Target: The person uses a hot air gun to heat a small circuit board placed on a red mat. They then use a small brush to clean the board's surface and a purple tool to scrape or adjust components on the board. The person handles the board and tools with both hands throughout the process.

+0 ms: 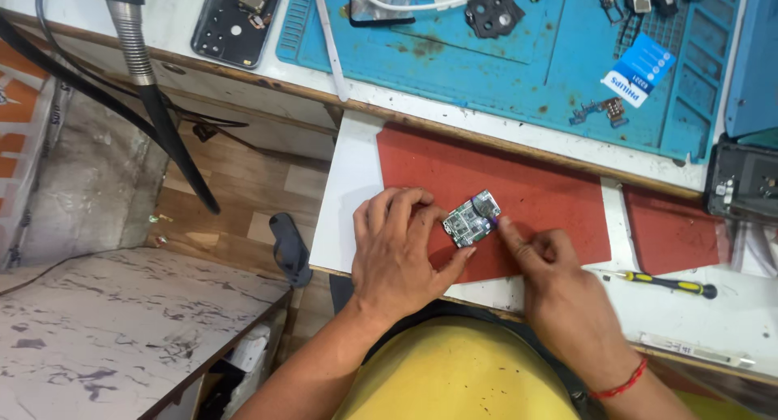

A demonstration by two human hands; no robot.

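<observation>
A small green circuit board [471,219] with metal shields lies on a red mat [535,197] on a white pull-out shelf. My left hand [401,246] rests on the mat, and its fingers and thumb pinch the board's left edge. My right hand [555,278] comes in from the right; its fingertip touches the board's right corner. A red thread is tied around my right wrist.
A black and yellow screwdriver [668,285] lies right of my right hand. A blue work mat [527,55] above holds phone parts, a cable and a blue card. A phone back frame [237,19] lies upper left. A black hose [162,112] hangs at left.
</observation>
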